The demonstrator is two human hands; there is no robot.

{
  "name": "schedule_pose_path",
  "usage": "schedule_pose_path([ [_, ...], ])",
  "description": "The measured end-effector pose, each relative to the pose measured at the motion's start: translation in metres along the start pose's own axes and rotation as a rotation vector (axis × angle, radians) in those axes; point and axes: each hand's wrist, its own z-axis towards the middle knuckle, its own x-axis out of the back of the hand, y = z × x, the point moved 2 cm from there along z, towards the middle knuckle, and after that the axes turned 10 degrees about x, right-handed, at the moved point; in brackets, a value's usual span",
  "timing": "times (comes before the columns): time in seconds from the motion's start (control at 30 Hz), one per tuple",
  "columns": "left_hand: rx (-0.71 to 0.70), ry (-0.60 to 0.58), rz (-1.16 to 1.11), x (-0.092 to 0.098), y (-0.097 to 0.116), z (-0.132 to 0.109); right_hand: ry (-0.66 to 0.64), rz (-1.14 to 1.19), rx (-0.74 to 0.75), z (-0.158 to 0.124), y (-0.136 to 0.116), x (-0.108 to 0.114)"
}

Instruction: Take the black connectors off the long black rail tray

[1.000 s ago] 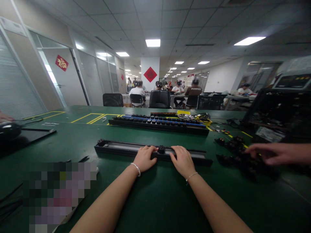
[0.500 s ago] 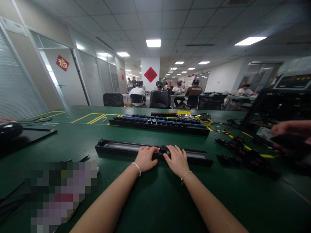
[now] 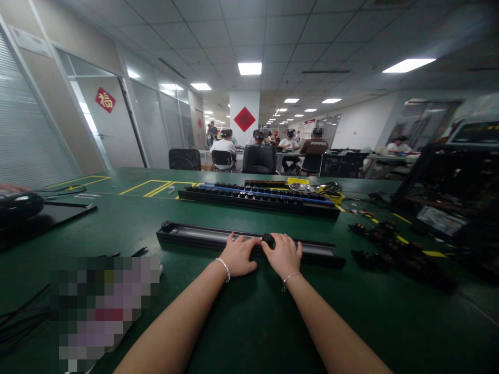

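Observation:
A long black channel (image 3: 195, 239) with a pale strip along its inside lies across the green table before me. My right hand (image 3: 284, 254) is closed on a small black knob-like part (image 3: 268, 239) at the middle of the channel. Against the channel's near side rests my left hand (image 3: 239, 255), fingers spread, its index finger stretched towards that part. Whether this fingertip touches the part I cannot tell. Another small black part (image 3: 167, 226) sits at the channel's left end.
Behind lies a second black channel (image 3: 257, 201) filled with several black parts and a blue strip. Loose black parts (image 3: 405, 254) are heaped to the right. A metal dish (image 3: 299, 187) and yellow tray (image 3: 297, 181) stand beyond. A co-worker's hand (image 3: 15, 188) shows at far left.
My right hand has turned and closed round the small black part, which now shows higher. My left hand stays by the channel. The blurred co-worker's hand at right has gone from view.

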Motion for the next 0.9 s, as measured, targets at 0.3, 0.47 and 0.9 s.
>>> schedule_pose_path([
  [0.3,-0.004,0.008,0.029,0.0003,0.002,-0.0022,0.091,0.016,-0.016,0.0002,-0.0006,-0.0052],
  [0.47,-0.022,0.024,0.043,-0.0015,0.002,-0.002,0.077,0.009,-0.022,0.0003,0.0001,-0.0044],
  [0.9,-0.013,0.026,0.074,-0.0055,-0.0009,-0.0012,0.053,0.028,-0.015,-0.0003,0.0014,-0.0015],
])
